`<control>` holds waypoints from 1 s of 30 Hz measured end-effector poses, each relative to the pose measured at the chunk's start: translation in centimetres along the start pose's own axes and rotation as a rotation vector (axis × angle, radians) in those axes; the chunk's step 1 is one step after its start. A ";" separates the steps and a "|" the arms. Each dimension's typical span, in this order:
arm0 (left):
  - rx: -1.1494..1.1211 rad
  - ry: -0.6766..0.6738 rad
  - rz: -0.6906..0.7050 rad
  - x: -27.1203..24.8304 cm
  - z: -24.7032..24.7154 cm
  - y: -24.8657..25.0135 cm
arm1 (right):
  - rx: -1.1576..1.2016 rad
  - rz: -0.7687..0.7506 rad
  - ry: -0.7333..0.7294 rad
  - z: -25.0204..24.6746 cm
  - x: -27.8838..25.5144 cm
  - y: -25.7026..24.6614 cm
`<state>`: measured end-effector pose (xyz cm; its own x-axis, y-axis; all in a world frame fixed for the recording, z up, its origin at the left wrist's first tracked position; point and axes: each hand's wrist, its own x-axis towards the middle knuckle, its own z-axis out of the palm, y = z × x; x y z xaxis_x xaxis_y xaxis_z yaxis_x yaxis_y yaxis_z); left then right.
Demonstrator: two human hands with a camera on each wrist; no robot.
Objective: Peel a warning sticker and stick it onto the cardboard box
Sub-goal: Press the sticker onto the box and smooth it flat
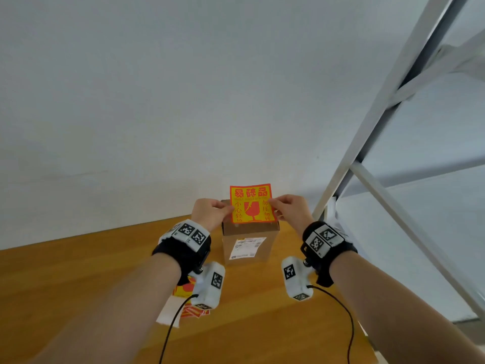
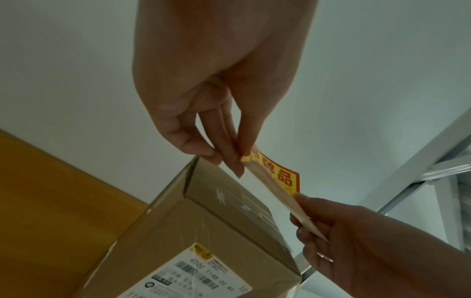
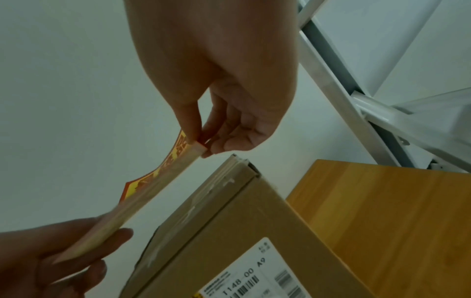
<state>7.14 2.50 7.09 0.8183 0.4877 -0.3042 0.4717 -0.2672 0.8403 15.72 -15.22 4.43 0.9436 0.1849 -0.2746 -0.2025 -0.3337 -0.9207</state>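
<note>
Your left hand [image 1: 210,212] pinches the left edge of the warning sticker [image 1: 252,204], red and yellow, headed 易碎品, held just above the cardboard box [image 1: 249,241] on the bench [image 1: 78,271]; the box's white label reads T148 00; your right hand [image 1: 290,208] pinches its right edge

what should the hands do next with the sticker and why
Probably lower the sticker flat onto the cardboard box top. The left hand and right hand pinch its side edges, holding it just above the box, not yet touching.
</note>
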 end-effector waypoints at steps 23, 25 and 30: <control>0.116 0.113 -0.135 0.4 1.1 -1.0 | -0.419 -0.113 -0.042 0.9 0.7 0.5; 0.115 0.109 -0.145 0.4 1.1 -1.0 | -0.426 -0.104 -0.040 0.9 0.5 0.5; 0.116 0.104 -0.154 0.5 1.3 -1.4 | -0.415 -0.087 -0.048 1.0 0.4 0.3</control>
<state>7.36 2.03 5.19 0.6981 0.6114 -0.3726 0.6283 -0.2733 0.7284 15.76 -14.34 3.73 0.9374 0.2678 -0.2227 0.0087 -0.6571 -0.7537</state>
